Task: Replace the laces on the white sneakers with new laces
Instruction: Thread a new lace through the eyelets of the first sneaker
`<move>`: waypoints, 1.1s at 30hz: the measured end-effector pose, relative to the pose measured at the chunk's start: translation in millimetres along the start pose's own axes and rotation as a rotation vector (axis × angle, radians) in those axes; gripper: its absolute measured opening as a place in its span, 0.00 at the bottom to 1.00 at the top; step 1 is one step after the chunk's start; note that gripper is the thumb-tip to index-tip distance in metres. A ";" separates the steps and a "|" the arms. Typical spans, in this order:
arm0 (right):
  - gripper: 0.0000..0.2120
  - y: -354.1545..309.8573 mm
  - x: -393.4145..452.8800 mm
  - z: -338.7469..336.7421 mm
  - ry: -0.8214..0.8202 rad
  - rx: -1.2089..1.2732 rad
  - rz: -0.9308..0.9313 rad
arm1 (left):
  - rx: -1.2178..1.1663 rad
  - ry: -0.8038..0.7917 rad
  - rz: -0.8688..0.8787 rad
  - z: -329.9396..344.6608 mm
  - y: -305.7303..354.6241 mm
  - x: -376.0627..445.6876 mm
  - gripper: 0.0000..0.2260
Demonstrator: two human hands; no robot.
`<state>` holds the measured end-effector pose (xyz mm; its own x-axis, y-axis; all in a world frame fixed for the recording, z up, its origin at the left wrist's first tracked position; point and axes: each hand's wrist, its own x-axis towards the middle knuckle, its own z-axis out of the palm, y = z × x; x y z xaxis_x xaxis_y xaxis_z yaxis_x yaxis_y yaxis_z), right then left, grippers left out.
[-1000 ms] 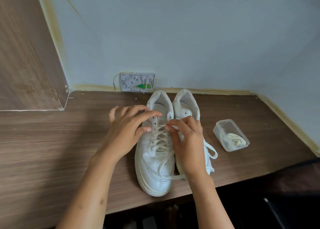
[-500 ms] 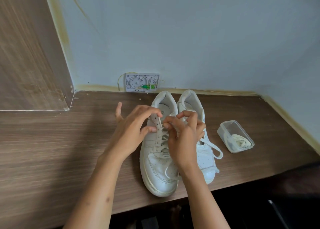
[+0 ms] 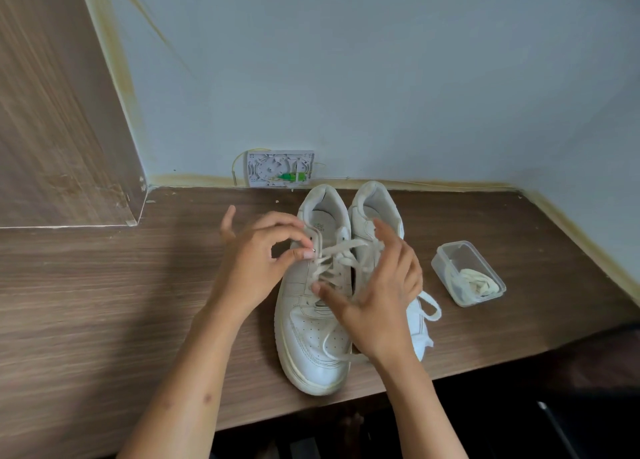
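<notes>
At frame center, our right hand (image 3: 377,295) spreads open over the sneakers (image 3: 311,320) on the counter (image 3: 104,302); our left hand (image 3: 256,261) pinches the lace (image 3: 341,250) at an upper eyelet. Right, a tub (image 3: 485,301) holds laces (image 3: 476,280).

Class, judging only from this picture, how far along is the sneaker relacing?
Done: nothing finished; both sneakers still carry laces. In hand: the left hand pinches the lace at an upper eyelet of the left sneaker, loosening it; the right hand hovers open. Left: unlacing both, including the right sneaker, then threading the coiled laces waiting in the plastic box.
</notes>
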<state>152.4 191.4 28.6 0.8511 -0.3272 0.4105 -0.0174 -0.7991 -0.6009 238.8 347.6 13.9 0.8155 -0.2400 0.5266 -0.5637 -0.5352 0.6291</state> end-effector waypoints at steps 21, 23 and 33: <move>0.62 4.8 -9.2 -15.1 -0.108 -0.148 0.202 | 0.176 -0.004 0.050 -2.6 5.1 1.9 0.13; 0.63 3.7 -8.9 -15.2 -0.107 -0.156 0.210 | 0.213 0.004 0.050 -0.4 3.6 1.6 0.13; 0.64 3.0 -8.5 -16.9 -0.121 -0.180 0.239 | 0.338 0.268 -0.522 -28.1 -24.4 -4.2 0.07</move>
<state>136.2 183.2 34.8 0.8678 -0.4627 0.1810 -0.3080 -0.7869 -0.5347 245.4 384.4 12.3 0.8846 0.3042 0.3534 0.0025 -0.7609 0.6488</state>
